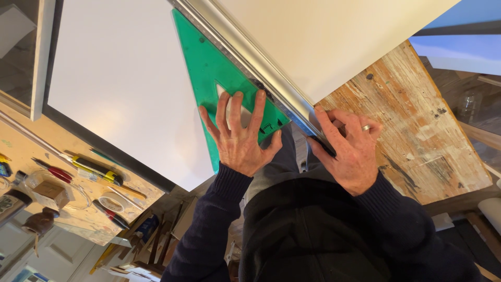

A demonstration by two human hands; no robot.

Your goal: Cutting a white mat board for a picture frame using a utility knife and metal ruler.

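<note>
Green set square (219, 78) flat on white board (125, 89), edge butted against aluminium straightedge (250, 57). Left hand (239, 137) splayed, pressing it down; right hand (352, 151) gripping straightedge end. Alignment apparently done; no line or cut visible.

bright, soft light, mostly sharp picture

the white board (120, 78) glows pale, with a warm bright patch near 9 o'clock. cool blue light shows at 2 o'clock. the left hand (241, 137) casts only a faint shadow. the dark sweater (313, 235) at 6 o'clock looks murky. edges at 8 o'clock are a bit blurry and stretched.
</note>
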